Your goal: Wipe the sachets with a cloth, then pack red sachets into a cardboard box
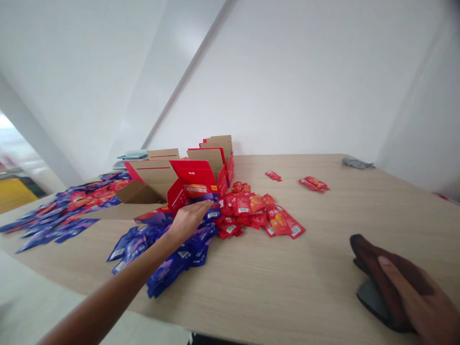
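My left hand [190,218] reaches in over a heap of blue-purple packets [168,273], its fingers stretched out and close together. Its fingertips are at the front of an open red carton [197,184], beside a pile of red packets [251,211]; whether they touch the carton or a packet, I cannot tell. At the lower right, my right hand [427,302] is closed on a dark brown and grey object [381,282] with a black rounded tip. The thumb lies along its top, and blur hides its exact kind.
More open cartons [217,148] stand in a row behind, and one with spread flaps [151,182] stands left. Red and blue packets [72,206] cover the table's left side. Loose red packets [313,183] and a grey crumpled thing [357,163] lie farther back on the wooden table [287,287].
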`<action>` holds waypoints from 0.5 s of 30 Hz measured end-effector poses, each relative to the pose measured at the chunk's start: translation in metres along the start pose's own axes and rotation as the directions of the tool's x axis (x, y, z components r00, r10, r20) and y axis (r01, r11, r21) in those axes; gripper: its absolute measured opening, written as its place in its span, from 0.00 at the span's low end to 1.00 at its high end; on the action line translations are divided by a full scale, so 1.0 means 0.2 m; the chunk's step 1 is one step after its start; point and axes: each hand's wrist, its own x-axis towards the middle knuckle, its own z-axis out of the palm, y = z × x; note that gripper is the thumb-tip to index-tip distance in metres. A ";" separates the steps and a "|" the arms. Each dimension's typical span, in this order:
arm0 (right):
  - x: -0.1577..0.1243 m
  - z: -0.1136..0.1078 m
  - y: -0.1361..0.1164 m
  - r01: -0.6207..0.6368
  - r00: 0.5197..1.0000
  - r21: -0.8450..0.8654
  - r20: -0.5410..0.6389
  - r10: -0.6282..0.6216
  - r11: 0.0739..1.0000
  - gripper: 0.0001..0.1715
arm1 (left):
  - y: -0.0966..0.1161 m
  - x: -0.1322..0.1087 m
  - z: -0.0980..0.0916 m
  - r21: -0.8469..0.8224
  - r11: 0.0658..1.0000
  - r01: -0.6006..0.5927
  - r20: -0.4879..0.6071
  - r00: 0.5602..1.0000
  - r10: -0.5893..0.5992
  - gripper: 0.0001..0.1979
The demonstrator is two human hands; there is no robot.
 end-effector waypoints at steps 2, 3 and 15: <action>-0.02 -0.02 -0.06 -0.065 0.995 0.012 0.080 0.064 0.998 0.40 | 0.05 0.06 0.00 -0.009 0.999 -0.046 -0.040 0.998 0.045 0.23; -0.03 -0.03 -0.07 -0.087 0.992 0.012 0.097 0.085 0.996 0.41 | 0.08 0.09 -0.01 -0.014 0.998 -0.069 -0.053 0.996 0.068 0.23; -0.01 -0.04 -0.06 0.005 0.990 0.030 0.141 -0.009 1.000 0.45 | 0.30 0.65 0.17 -0.004 0.996 -0.085 0.058 0.995 0.085 0.19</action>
